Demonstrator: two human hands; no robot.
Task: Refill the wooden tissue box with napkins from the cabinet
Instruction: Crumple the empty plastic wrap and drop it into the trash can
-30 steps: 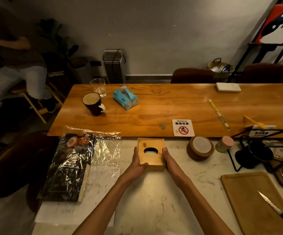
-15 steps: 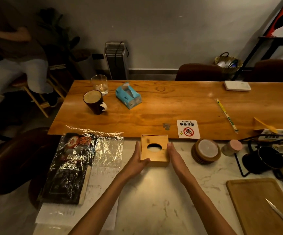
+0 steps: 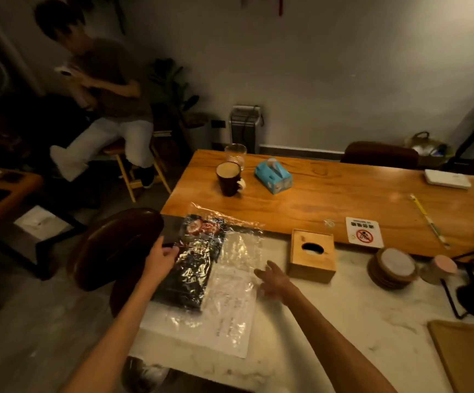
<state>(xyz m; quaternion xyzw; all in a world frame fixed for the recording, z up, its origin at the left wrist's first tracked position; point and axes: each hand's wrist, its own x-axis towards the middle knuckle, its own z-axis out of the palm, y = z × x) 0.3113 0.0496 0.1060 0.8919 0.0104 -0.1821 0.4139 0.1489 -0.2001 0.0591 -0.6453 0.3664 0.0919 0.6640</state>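
The wooden tissue box [image 3: 312, 255], with an oval slot on top, stands on the white marble counter [image 3: 343, 321] against the edge of the wooden table. Neither hand touches it. My right hand [image 3: 274, 279] hovers just left of the box with fingers spread, over the right edge of a clear plastic sheet. My left hand [image 3: 160, 258] is at the left edge of a dark pack wrapped in shiny plastic [image 3: 196, 268], thumb on top. Its other fingers are hidden, so I cannot see whether it grips the pack. No cabinet is in view.
On the wooden table [image 3: 329, 199] stand a dark mug [image 3: 228, 178], a glass [image 3: 235, 154], a blue tissue pack [image 3: 272, 177] and a no-smoking sign [image 3: 364, 232]. Coasters [image 3: 393, 268], a pink-lidded jar [image 3: 440, 268] and a wooden board [image 3: 468, 355] lie right. A dark chair [image 3: 116, 248] stands left, a seated person [image 3: 102, 109] beyond.
Both hands have let go of the wooden tissue box and moved left to the plastic-wrapped pack. The view has swung left and up.
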